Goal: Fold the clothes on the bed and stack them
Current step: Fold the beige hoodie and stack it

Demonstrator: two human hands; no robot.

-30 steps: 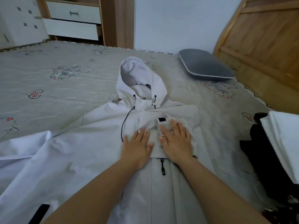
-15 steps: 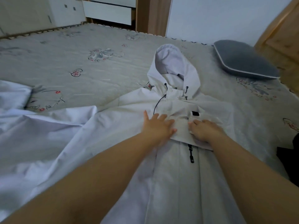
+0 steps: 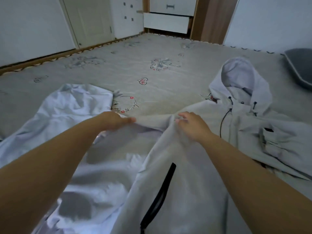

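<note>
Both hands, left (image 3: 113,119) and right (image 3: 194,123), pinch the white jacket's (image 3: 194,166) sleeve edge on the bed (image 3: 135,65).

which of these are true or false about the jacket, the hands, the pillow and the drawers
1. Both hands are on the white jacket. True: the left hand and right hand pinch its cloth.
2. The hood lies to the right of the hands. True.
3. The grey pillow sits on top of the hood. False: it lies apart, at the right edge of the bed.
4. The jacket is folded into a neat square. False: it is spread out and rumpled.
5. A white drawer stands pulled out beyond the bed. True.
</note>
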